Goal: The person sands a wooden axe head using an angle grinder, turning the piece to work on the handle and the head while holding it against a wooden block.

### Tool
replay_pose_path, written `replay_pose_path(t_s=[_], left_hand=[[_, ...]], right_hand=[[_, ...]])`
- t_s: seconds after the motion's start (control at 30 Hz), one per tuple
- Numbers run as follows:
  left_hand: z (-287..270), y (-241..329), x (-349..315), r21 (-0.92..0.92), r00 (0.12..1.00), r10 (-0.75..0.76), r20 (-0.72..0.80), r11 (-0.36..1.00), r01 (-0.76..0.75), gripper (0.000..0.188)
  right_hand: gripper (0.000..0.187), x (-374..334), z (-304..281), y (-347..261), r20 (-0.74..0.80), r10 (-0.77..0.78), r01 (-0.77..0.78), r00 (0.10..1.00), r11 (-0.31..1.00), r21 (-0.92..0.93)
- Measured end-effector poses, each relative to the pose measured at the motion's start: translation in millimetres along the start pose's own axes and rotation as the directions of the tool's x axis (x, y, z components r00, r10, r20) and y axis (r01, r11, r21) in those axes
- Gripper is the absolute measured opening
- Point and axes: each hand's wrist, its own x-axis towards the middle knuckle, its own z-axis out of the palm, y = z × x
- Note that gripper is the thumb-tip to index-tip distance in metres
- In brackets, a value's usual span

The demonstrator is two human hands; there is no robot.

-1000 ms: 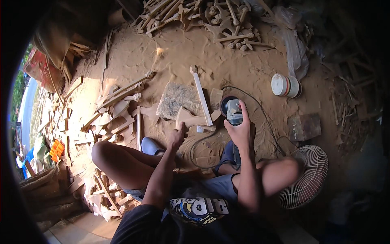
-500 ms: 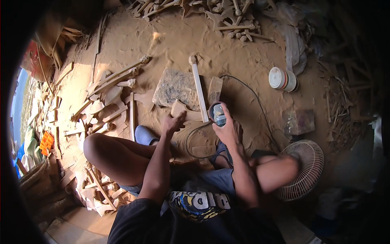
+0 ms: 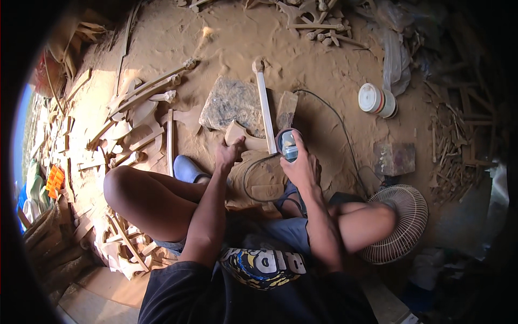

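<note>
My left hand (image 3: pixel 229 154) is closed around the broad curved end of a pale wooden piece (image 3: pixel 264 108). From that end a long straight bar, knobbed at its far tip, runs away from me across a worn block (image 3: pixel 226 100). My right hand (image 3: pixel 303 166) wraps around a handheld power sander (image 3: pixel 290 148). The sander's dark round disc is against or very close to the corner where the bar meets the curved end; exact contact cannot be made out. A black cord (image 3: pixel 345 127) loops over the ground around the tool.
Similar wooden pieces (image 3: pixel 143 116) lie heaped at left, with more (image 3: pixel 318 27) at the far side. To the right are a white bucket (image 3: pixel 369 98), a square block (image 3: pixel 395 159) and a round wire-caged fan (image 3: pixel 396 224) beside my knee. Sawdust-like powder covers the ground.
The view has shifted slightly. Both hands keep their holds, and the sander stays at the same corner of the wooden piece, with its body turned a little.
</note>
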Motion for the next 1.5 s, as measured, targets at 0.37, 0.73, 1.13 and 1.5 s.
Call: replay_pose_path(t_s=[0.37, 0.73, 1.13, 1.5], left_hand=[[-2.1, 10.3, 5.5, -0.021, 0.997, -0.062, 0.047, 0.998, 0.063, 0.025], [-5.5, -1.1, 12.2, 0.016, 0.999, -0.04, -0.012, 0.999, 0.04, 0.041], [-6.2, 5.4, 13.4, -0.014, 0.998, -0.041, 0.048, 0.999, 0.042, 0.038], [-5.3, 13.5, 9.8, 0.003, 0.999, -0.038, 0.026, 0.999, 0.038, 0.025]], right_hand=[[0.087, 28.9, 6.8, 21.4, -0.179, -0.029, 0.015, 0.983, 0.997, -0.079], [0.086, 19.6, 2.9, 3.9, -0.087, -0.082, 0.08, 0.993, 0.996, -0.029], [0.088, 26.9, 12.0, -7.2, -0.068, -0.024, 0.02, 0.997, 0.998, -0.065], [0.088, 46.2, -6.3, 8.2, -0.123, 0.035, -0.038, 0.992, 0.999, -0.015]])
